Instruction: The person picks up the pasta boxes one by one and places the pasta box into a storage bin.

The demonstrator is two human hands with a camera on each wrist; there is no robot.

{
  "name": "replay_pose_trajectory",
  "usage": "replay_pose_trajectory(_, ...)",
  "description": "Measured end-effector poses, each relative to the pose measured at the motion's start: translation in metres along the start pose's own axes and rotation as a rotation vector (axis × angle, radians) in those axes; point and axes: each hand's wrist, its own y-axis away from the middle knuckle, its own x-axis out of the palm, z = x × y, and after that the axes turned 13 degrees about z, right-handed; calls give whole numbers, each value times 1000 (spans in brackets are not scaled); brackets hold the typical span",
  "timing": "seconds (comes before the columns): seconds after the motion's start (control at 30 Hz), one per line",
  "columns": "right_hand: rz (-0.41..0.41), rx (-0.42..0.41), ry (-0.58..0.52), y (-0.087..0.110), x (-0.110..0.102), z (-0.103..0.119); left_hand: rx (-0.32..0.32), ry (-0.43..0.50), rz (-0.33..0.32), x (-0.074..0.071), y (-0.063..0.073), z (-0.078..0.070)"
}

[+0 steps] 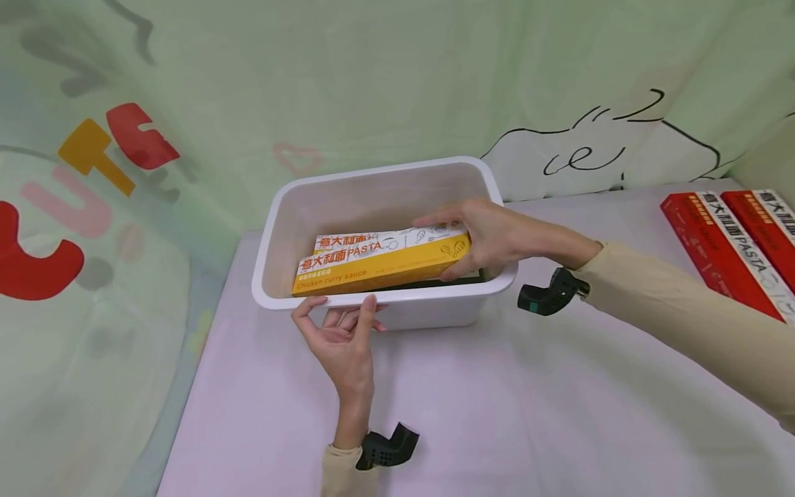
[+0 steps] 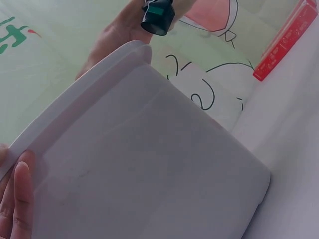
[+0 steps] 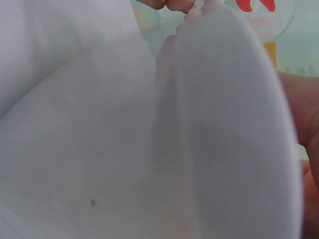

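Note:
A white plastic bin (image 1: 428,295) stands near the back of the table. Inside it lies a yellow-and-white pasta box (image 1: 385,273), tilted, with a second such pasta box (image 1: 329,241) mostly hidden behind it. My right hand (image 1: 497,231) reaches in over the bin's right side and grips the right end of the front box, thumb on the near face. At the front, my left hand (image 1: 344,352) pinches the bin's rim between thumb and fingers. The left wrist view shows its fingers (image 2: 22,199) under the rim; in the right wrist view the bin wall (image 3: 234,129) covers most of the right hand.
Red pasta boxes (image 1: 733,248) lie side by side at the table's right. Something dark (image 1: 435,283) shows low in the bin under the front yellow box. A printed green curtain (image 1: 385,83) hangs close behind the bin, and another stretch closes off the left side.

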Motion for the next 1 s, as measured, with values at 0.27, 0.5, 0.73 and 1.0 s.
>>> replay_pose_trajectory(0.27, -44, 26, -55, 10, -2, -1, 0, 5, 29, 3, 1, 0)
replay_pose_trajectory(0.5, -237, 24, -202, 51, 8, 1, -21, 14, 41, 5, 2, 2)
replay_pose_trajectory(0.73, -512, 43, -157, 102, 42, -12, -8, -12, 34, 2, 3, 1)
replay_pose_trajectory(1.0, -661, 230, -128, 169, 81, -88, -14, -16, 22, -2, 5, 3)
